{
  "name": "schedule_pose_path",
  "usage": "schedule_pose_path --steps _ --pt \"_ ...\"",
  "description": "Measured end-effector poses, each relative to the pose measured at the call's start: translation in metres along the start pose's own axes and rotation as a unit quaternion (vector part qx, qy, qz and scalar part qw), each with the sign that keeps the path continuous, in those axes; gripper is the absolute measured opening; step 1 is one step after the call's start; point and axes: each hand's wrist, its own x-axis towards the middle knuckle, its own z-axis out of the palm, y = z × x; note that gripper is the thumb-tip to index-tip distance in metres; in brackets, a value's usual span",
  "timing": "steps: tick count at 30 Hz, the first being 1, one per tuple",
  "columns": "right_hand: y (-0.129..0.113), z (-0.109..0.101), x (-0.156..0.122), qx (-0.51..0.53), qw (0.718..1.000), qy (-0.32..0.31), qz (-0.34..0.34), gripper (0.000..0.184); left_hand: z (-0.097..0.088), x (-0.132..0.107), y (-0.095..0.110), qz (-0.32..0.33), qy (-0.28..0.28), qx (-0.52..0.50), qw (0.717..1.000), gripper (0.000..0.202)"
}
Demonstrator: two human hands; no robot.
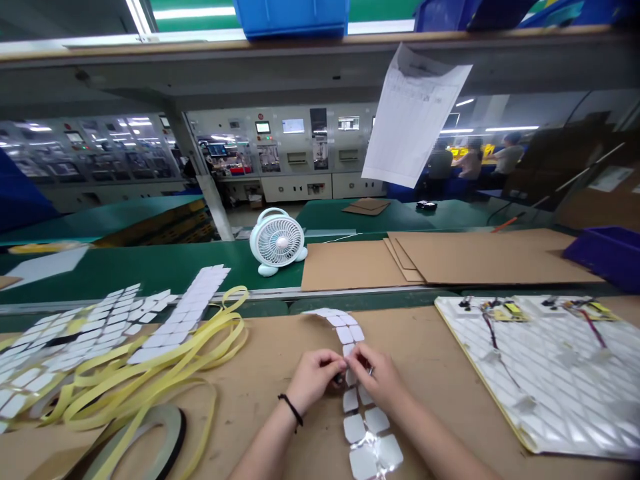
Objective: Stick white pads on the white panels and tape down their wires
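Note:
My left hand (315,380), with a black band on its wrist, and my right hand (377,377) meet in a pinch at a curved strip of white square pads (350,417), which lies on a brown cardboard work surface (260,347). A small dark item shows between my fingers, too small to name. Foil glints at the strip's near end. Left of my hands lie loose yellow tape strips (150,377), a tape roll (150,447) and more white pad strips (185,313). A white board (560,393) carrying pads, wires and small yellow circuit parts lies to my right.
A white desk fan (277,240) stands on a green conveyor belt (165,270), beside stacked cardboard sheets (475,257) and a blue bin (607,257). A paper sheet (413,113) hangs from the shelf above. Beyond stand machine cabinets (285,150) and co-workers (470,163).

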Motion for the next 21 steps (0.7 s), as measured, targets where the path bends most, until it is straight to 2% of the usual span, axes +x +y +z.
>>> schedule_pose_path --steps 3,7,13,21 --pt "0.003 -0.004 0.0 0.03 0.999 -0.031 0.009 0.022 0.007 -0.006 0.003 0.018 -0.012 0.002 1.0 0.03" --pt "0.002 -0.008 0.0 -0.006 0.998 -0.064 -0.02 0.021 0.008 -0.01 0.007 0.043 -0.008 0.052 0.998 0.02" --pt "0.001 -0.002 -0.001 -0.041 0.997 -0.068 -0.024 0.027 0.007 -0.012 0.009 0.116 0.038 0.161 0.979 0.024" --pt "-0.001 0.004 -0.003 -0.04 0.995 -0.089 -0.039 0.024 0.01 -0.011 0.002 0.132 0.092 0.194 0.968 0.02"
